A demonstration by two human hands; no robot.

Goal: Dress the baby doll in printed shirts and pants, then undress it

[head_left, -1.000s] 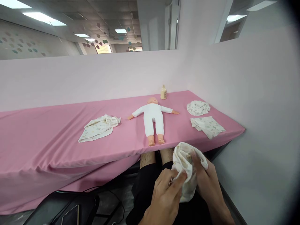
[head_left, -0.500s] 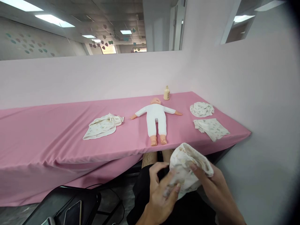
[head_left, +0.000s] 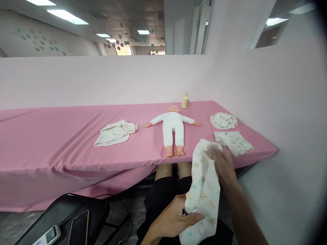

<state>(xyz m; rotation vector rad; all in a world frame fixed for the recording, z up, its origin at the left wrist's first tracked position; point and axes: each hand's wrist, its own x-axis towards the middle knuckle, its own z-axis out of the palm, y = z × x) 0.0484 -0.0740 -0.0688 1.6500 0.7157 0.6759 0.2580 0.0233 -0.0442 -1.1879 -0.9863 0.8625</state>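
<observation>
Over my lap hangs a white baby garment [head_left: 202, 190] with a small coloured print, stretched out lengthwise; its folds hide its exact cut. My left hand [head_left: 176, 217] is closed on its lower left edge, the thumb lying across the fabric. At the top, my right hand [head_left: 224, 165] grips the garment by its opening, with the fingers partly inside or behind the cloth. Beyond the hands a baby doll [head_left: 173, 127] in a white bodysuit lies on its back, arms spread and feet towards me.
A pink sheet [head_left: 63, 153] covers the table. On it lie a crumpled printed cloth [head_left: 114, 132] at left, a bundled cloth [head_left: 223, 120] and a folded cloth [head_left: 235, 142] at right, and a pump bottle [head_left: 185, 101]. A black chair [head_left: 94, 211] holds a phone [head_left: 78, 228] and a small device [head_left: 49, 235].
The bunched garment has been drawn out into a long shape. My right hand has moved up and away from me, while my left hand has closed on the lower part. The view has shifted slightly.
</observation>
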